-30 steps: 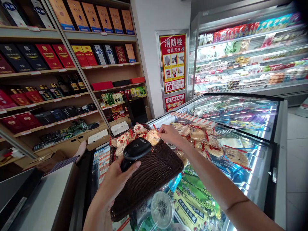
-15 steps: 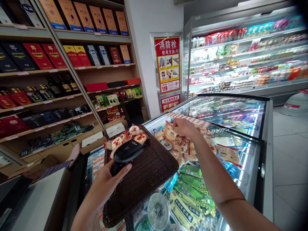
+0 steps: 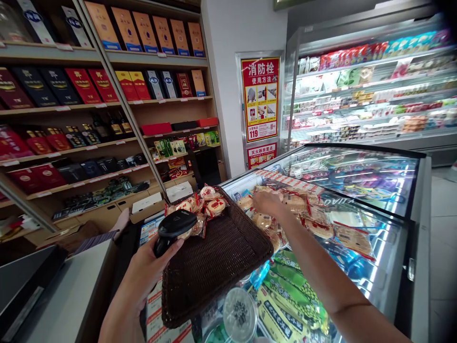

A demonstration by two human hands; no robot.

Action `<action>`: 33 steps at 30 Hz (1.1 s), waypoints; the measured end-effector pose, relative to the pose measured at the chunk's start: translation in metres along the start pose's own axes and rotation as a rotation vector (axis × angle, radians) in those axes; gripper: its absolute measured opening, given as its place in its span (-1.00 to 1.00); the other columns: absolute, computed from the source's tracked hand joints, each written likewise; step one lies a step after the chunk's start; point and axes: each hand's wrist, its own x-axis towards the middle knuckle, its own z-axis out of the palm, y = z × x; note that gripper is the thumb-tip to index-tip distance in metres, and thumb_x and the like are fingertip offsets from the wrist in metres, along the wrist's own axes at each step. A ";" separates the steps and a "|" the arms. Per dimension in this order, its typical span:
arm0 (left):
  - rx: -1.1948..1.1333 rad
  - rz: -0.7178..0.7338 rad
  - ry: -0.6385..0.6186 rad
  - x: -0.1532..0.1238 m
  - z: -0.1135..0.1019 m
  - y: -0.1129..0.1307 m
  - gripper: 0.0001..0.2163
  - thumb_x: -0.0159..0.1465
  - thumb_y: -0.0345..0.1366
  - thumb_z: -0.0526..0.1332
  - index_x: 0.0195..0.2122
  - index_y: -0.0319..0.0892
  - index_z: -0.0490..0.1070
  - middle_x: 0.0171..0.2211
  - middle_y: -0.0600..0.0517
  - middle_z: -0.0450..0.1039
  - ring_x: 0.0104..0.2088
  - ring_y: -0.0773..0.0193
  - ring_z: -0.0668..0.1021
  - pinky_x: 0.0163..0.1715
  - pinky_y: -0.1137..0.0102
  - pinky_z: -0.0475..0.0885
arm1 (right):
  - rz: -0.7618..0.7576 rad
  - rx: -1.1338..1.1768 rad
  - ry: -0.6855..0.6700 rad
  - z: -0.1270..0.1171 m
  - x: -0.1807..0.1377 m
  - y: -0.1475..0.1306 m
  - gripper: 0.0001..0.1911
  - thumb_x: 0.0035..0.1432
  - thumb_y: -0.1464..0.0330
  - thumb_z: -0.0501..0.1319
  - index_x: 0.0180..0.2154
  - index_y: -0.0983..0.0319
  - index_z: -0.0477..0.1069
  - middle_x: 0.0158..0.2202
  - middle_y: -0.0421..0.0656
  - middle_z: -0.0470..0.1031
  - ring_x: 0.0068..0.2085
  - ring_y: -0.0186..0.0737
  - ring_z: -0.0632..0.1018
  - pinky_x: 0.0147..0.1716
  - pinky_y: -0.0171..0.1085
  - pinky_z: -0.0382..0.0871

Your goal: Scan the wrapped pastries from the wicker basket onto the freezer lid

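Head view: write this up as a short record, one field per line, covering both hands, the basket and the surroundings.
Left hand: grips a black scanner at the left side of the woven basket
Right hand: among wrapped snacks on the freezer; whether its fingers grip one is hidden
Basket contents: red-printed packets, bunched toward the far end
Freezer: glass-topped, green packs visible
Behind: boxed goods on shelves, wall poster, lit display cabinet

The scanner (image 3: 176, 223) looks smooth, glossy plastic; the basket (image 3: 217, 267) rough, faintly shiny wicker.
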 end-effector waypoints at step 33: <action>-0.037 0.048 -0.084 -0.003 0.017 0.016 -0.42 -0.01 0.23 0.29 -0.18 -0.18 0.53 -0.65 0.17 0.24 -0.55 0.29 0.31 -0.53 0.46 0.07 | -0.500 -0.075 0.043 0.106 0.058 -0.015 -0.56 0.36 0.34 0.00 0.22 0.18 0.33 0.35 -0.06 0.19 0.34 0.01 0.20 0.33 0.06 -0.03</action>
